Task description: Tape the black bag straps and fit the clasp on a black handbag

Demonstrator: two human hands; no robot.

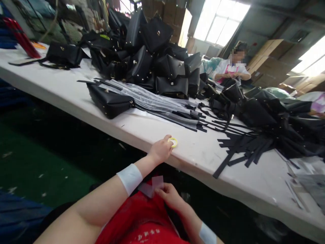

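Observation:
At the table's front edge, my left hand [160, 149] has its fingers closed on a small yellow ring that looks like a roll of tape [174, 142]. Lower down, in front of the red apron [144, 217], my right hand [172, 196] pinches a small translucent plastic piece [157, 182] between thumb and fingers. A second pale translucent piece [146, 190] shows beside it, partly overlapped. Beyond my left hand lies a black handbag [109, 100], next to a bundle of black straps in clear plastic sleeves [152, 98].
Black handbags [142, 61] are heaped at the back of the white table [142, 130]. More bags [261, 112] and loose black straps [243, 149] lie on the right. Across the table sits a person [231, 71] at work. Cartons [271, 61] stand behind.

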